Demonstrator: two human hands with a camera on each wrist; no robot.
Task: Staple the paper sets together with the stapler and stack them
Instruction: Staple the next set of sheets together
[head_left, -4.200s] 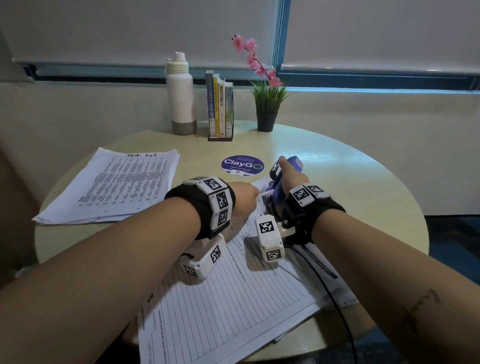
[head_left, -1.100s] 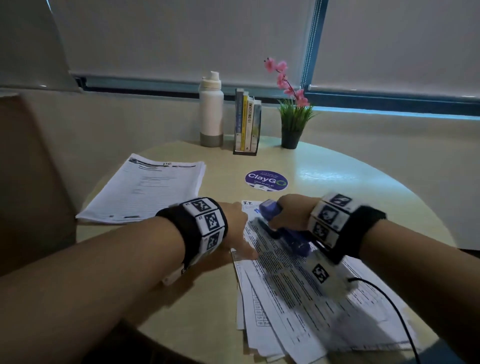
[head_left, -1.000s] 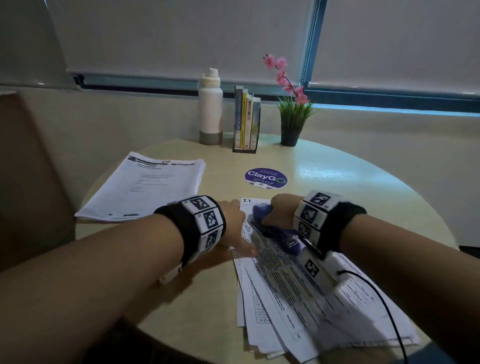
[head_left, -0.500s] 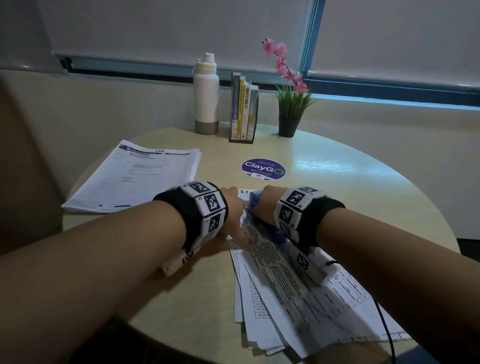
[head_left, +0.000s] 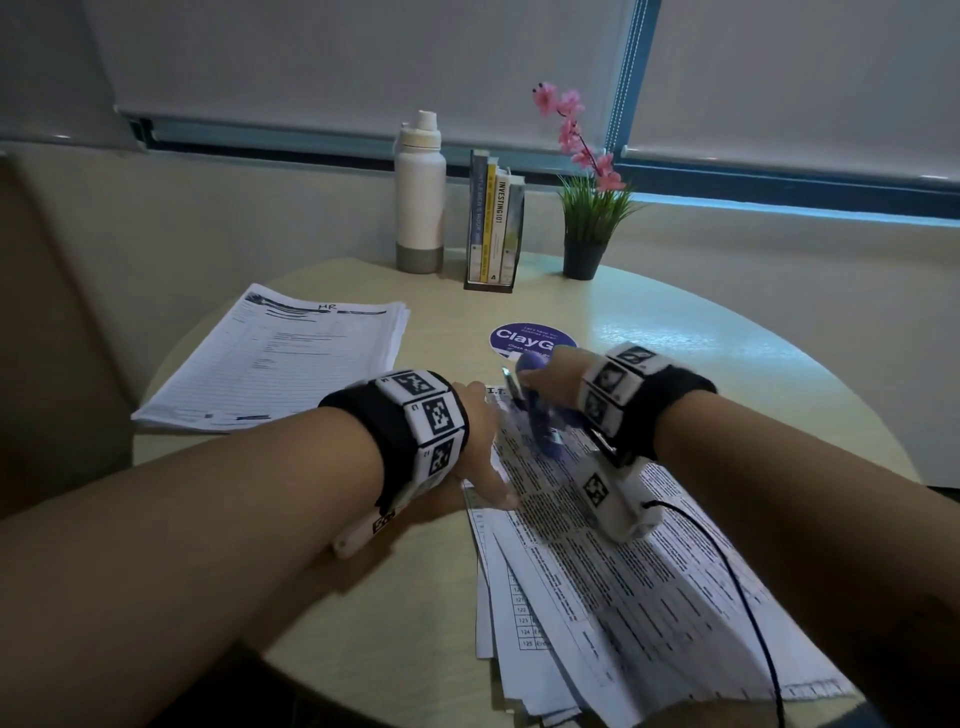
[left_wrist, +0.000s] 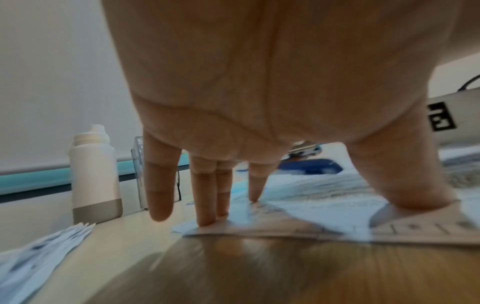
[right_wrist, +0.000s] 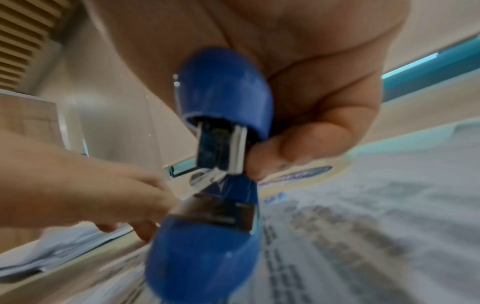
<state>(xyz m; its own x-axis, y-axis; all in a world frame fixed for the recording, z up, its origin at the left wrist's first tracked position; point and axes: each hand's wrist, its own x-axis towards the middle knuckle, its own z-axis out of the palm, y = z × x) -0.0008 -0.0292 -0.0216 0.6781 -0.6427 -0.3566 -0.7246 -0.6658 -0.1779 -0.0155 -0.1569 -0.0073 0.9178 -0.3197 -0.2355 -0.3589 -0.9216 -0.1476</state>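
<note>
My right hand (head_left: 553, 371) grips a blue stapler (head_left: 540, 423) at the top left corner of a fanned set of printed papers (head_left: 613, 566) near the table's front. In the right wrist view the stapler (right_wrist: 223, 98) shows its mouth apart, thumb (right_wrist: 285, 150) curled on its side; whether paper lies in the mouth is blurred. My left hand (head_left: 480, 436) lies beside it, straight fingers (left_wrist: 207, 197) and thumb pressing the papers (left_wrist: 324, 214) flat at their left edge. A neat stack of paper sets (head_left: 280, 358) lies at the left of the table.
The round wooden table (head_left: 727, 364) carries a white bottle (head_left: 420, 192), several upright books (head_left: 493, 223), a potted pink flower (head_left: 587, 208) and a purple round sticker (head_left: 524, 335) at the back. A black cable (head_left: 748, 597) trails from my right wrist over the papers.
Over the last second my right hand slid the stapler left and forward to the set's top left corner. My left hand stayed pressed on the papers. The left stack's top sheet differs from four seconds ago.
</note>
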